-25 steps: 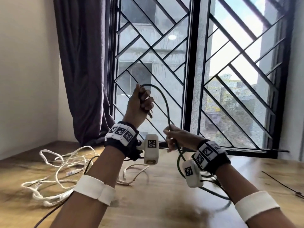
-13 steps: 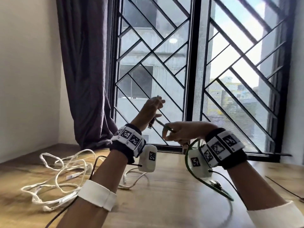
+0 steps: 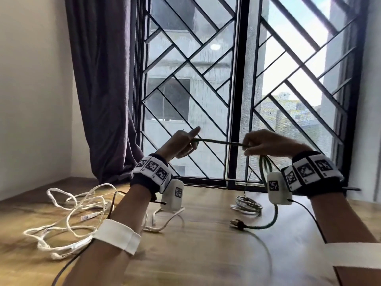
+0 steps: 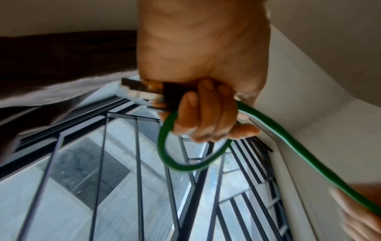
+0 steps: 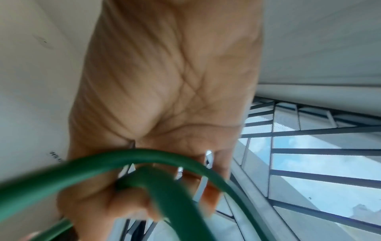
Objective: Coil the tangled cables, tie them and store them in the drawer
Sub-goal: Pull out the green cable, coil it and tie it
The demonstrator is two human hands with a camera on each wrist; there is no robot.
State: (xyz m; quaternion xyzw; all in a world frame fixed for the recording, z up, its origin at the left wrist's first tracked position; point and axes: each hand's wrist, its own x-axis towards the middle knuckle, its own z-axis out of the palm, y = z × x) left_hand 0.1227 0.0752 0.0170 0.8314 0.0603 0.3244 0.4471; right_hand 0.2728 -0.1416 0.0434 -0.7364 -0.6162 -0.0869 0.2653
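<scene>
Ideally the left hand (image 3: pixel 181 144), gripping the green cable (image 3: pixel 220 142) by its plug, gathers even loops while the right hand (image 3: pixel 266 144) pinches and feeds slack.

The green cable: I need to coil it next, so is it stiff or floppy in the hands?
Probably springy: the green cable runs nearly straight between left hand and right hand. It still bends tightly, looping at the left fingers. Loops may spring open.

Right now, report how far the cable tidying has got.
Possibly done: a grey cable bundle lies coiled on the wooden table; any tie is unclear. In hand: the left hand and right hand stretch the green cable, one small loop formed. Left: the tangled white cord; no drawer visible.
</scene>
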